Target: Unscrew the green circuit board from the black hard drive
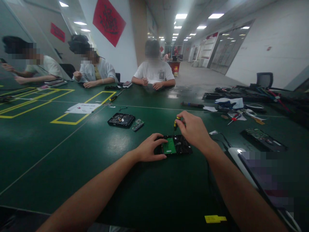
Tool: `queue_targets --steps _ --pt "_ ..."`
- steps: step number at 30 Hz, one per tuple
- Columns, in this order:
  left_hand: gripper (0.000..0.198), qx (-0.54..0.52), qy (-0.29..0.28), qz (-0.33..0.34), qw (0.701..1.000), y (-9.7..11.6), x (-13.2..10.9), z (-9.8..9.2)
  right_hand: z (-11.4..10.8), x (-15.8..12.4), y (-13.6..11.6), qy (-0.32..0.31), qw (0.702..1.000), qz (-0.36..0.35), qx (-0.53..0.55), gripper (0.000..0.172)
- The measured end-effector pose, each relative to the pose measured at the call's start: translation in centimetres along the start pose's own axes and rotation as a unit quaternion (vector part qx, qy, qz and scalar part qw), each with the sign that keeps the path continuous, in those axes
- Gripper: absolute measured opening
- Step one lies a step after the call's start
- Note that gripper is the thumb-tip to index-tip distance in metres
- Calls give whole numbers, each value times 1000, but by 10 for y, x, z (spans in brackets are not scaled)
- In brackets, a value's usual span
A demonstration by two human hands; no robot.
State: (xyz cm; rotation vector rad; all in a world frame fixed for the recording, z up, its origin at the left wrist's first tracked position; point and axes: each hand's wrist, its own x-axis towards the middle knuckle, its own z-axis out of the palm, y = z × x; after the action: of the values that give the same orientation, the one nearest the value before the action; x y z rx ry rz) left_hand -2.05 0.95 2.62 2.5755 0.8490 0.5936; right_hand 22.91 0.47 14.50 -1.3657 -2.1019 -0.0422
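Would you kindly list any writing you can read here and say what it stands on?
Nothing reads clearly.
Red wall hanging: one dark character, too blurred.
White sheet on the table: print too small.
Green circuit board beside the left hand: markings too small.
Screwdriver in the right hand: no legible text.

The hard drive lies on the table. A second drive lies behind it to the left, with a loose board just right of that.
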Motion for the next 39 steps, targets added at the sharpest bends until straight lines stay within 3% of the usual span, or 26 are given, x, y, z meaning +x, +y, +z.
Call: queue_targets --steps 12,25,33,39 --pt "74 -7 7 1 1000 -1 0 1 1 -1 1 -13 1000 -20 2 16" --pt "74 -8 6 -1 1000 -2 0 2 4 -1 2 2 1000 15 4 17" --pt "73 -8 8 4 1000 0 0 1 -1 -2 0 -19 999 -24 14 16" --pt "73 -4 2 0 1000 0 0 1 -4 -2 -7 -28 998 -9 -63 9"
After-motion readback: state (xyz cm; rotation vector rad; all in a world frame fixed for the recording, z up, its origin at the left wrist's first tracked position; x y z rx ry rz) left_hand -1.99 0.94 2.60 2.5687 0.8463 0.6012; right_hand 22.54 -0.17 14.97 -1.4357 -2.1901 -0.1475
